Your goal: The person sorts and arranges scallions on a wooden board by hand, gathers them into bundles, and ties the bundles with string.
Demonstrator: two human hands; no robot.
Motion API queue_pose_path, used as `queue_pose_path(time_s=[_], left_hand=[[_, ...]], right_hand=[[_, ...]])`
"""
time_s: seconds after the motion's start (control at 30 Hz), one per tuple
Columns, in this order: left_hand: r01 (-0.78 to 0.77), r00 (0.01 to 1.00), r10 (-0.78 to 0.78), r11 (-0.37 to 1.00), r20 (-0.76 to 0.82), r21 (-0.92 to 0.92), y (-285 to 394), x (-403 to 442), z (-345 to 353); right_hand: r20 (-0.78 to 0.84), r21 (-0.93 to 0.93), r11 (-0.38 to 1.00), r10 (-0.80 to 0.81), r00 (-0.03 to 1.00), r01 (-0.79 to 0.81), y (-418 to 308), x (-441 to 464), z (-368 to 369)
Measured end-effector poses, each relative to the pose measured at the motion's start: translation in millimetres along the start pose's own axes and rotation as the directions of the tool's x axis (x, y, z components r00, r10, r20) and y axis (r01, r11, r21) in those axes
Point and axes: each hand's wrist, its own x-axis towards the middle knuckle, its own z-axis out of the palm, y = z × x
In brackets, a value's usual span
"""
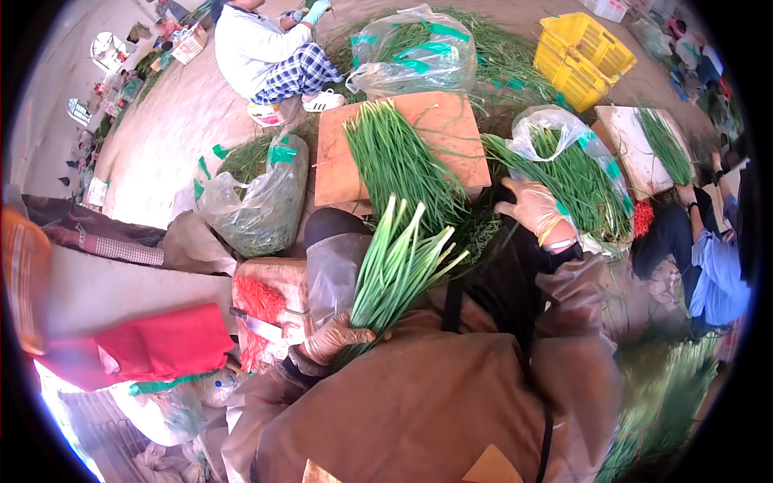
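Observation:
A bunch of long green stalks with pale ends (390,266) is held at its lower part by my gloved left hand (336,338), the pale ends pointing up and away. Ahead, a larger pile of green stalks (398,157) lies on a reddish board (463,129) and hangs over its near edge. My gloved right hand (535,209) is beside an open plastic bag (576,129) full of green stalks, its thumb and fingers apart and nothing seen between them.
Left are a knife (262,326), red ties (258,302) and a bag of greens (254,201). A yellow crate (580,64) and another filled bag (415,56) stand beyond the board. One person (262,48) sits ahead; another's arm (688,197) is at right.

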Motion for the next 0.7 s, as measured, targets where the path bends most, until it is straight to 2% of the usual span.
queue_pose_path(time_s=[0.03, 0.07, 0.1, 0.13, 0.17, 0.23, 0.27, 0.3, 0.37, 0.4, 0.43, 0.47, 0.5, 0.53, 0.57, 0.63, 0.67, 0.7], left_hand=[[0.005, 1.000, -0.005, 1.000, 0.007, 0.000, 3, 5, 0], [0.018, 0.999, -0.019, 1.000, 0.038, 0.022, 3, 9, 1], [0.031, 0.997, -0.034, 0.999, 0.068, 0.045, 2, 11, 2], [0.056, 0.995, -0.063, 0.994, 0.071, 0.097, 3, 13, 2], [0.060, 0.995, -0.067, 0.993, 0.071, 0.098, 6, 14, 3], [0.093, 0.993, -0.108, 0.969, 0.053, 0.229, 14, 9, 9], [0.053, 0.999, -0.050, 0.977, -0.019, 0.207, 18, 5, 18], [0.050, 0.999, -0.045, 0.979, -0.030, 0.197, 16, 2, 16], [-0.103, 0.985, 0.144, 0.928, -0.091, 0.357, 7, -11, 7], [-0.208, 0.960, 0.276, 0.819, -0.050, 0.534, 4, -12, 0], [-0.206, 0.957, 0.282, 0.820, -0.064, 0.534, 3, -16, -3], [-0.207, 0.910, 0.405, 0.624, -0.085, 0.753, 2, -19, -5], [-0.161, 0.851, 0.520, 0.378, -0.065, 0.912, 2, -21, -7], [-0.119, 0.776, 0.630, 0.193, -0.030, 0.974, 12, -21, 0], [-0.120, 0.773, 0.634, 0.192, -0.029, 0.974, 14, -20, -4], [0.013, 0.701, 0.710, -0.112, 0.071, 0.994, 13, -18, -13], [0.036, 0.686, 0.723, -0.150, 0.085, 0.988, 16, -17, -12], [0.034, 0.686, 0.723, -0.149, 0.086, 0.988, 17, -14, -12]], right_hand=[[-0.058, 0.282, 0.954, -0.091, 0.994, 0.104, -19, -3, -14], [-0.040, 0.469, 0.876, -0.108, 0.993, 0.114, -30, 0, -12], [0.011, 0.588, 0.789, -0.228, 0.974, 0.178, -44, 1, -10], [-0.039, 0.578, 0.716, -0.454, 0.890, 0.390, -51, 2, -1], [0.279, 0.730, 0.675, -0.442, 0.853, 0.111, -69, 0, 0], [0.219, 0.843, 0.498, -0.665, 0.714, 0.205, -74, 4, 13], [0.306, 0.882, 0.471, -0.558, 0.771, -0.009, -75, 3, 10], [0.191, 0.834, 0.527, -0.554, 0.810, 0.164, -72, 6, 0], [0.105, 0.852, 0.516, -0.328, 0.939, 0.085, -51, 11, -2], [0.013, 0.816, 0.565, -0.232, 0.973, 0.124, -32, 17, 6], [-0.091, 0.772, 0.616, -0.137, 0.986, 0.157, -12, 22, 16], [-0.098, 0.534, 0.843, -0.023, 0.995, 0.072, 5, 22, 19], [-0.145, 0.242, 0.969, 0.087, 0.986, -0.049, 22, 22, 21], [-0.148, 0.059, 0.991, 0.129, 0.981, -0.121, 43, 23, 37], [-0.159, -0.127, 0.973, 0.171, 0.972, -0.192, 47, 21, 44], [-0.163, -0.083, 0.989, 0.110, 0.981, -0.124, 47, 4, 46], [-0.167, -0.037, 0.998, 0.052, 0.985, -0.059, 36, -5, 35], [-0.198, 0.251, 0.966, -0.005, 0.980, 0.056, 20, -8, 25]])
